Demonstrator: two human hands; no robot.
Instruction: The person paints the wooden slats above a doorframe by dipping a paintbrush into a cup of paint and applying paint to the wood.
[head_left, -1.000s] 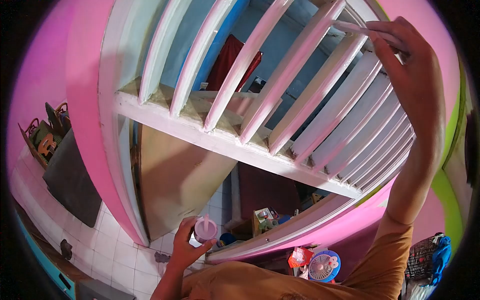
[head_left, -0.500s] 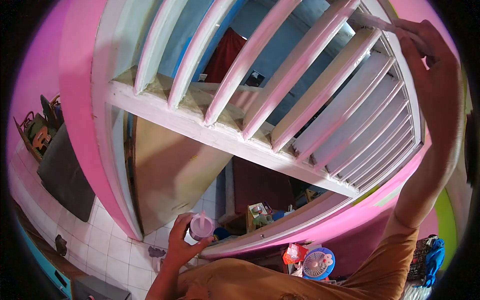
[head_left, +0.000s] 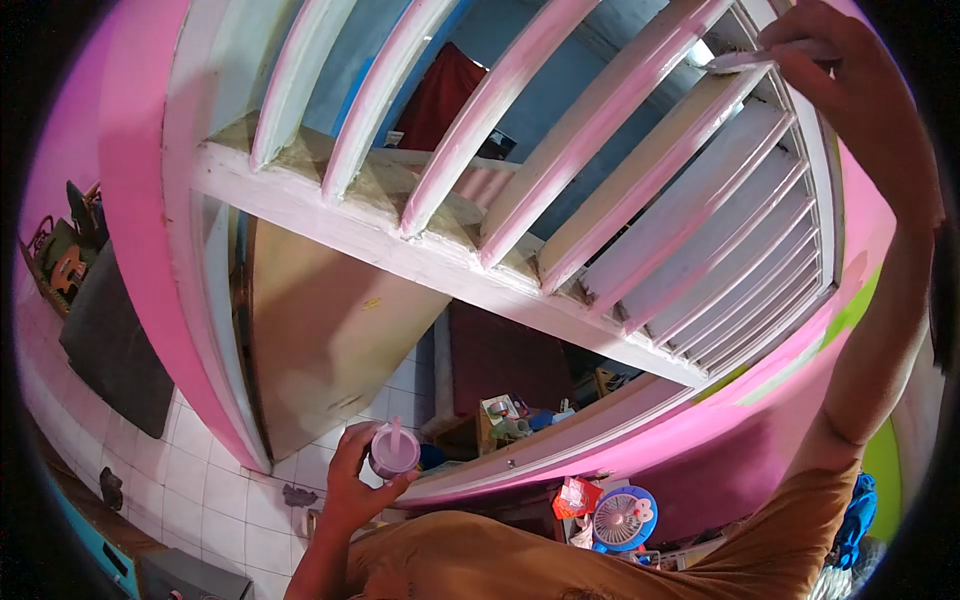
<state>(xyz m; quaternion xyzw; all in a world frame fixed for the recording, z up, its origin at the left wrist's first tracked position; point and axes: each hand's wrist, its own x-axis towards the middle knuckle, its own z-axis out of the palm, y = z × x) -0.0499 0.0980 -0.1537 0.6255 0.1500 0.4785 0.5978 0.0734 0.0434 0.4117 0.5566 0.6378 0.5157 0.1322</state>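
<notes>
Low in the view, my left hand (head_left: 358, 484) is closed round a small cup (head_left: 394, 452) of pale pink paint, with a pale stick standing in it. My right hand (head_left: 835, 58) is raised at the upper right and grips a paintbrush (head_left: 740, 62). The brush's pale tip lies against the upper end of a slat (head_left: 660, 165) in the white frame; whether it touches cannot be made out. The slats are white, with uneven pink patches along them. Dark, dirty patches show on the ledge (head_left: 440, 262) below them.
A brown door (head_left: 320, 330) stands under the ledge, beside a pink wall (head_left: 135, 200). A blue-rimmed fan (head_left: 625, 518) and a red packet (head_left: 577, 496) are at the lower right. A dark grey cushion-like slab (head_left: 118, 345) leans at the left, above the tiled floor (head_left: 210, 490).
My right hand and the brush have shifted slightly at the slat's top end, with the brush now lying flatter. The whole view has tilted a little; the cup stays in my left hand.
</notes>
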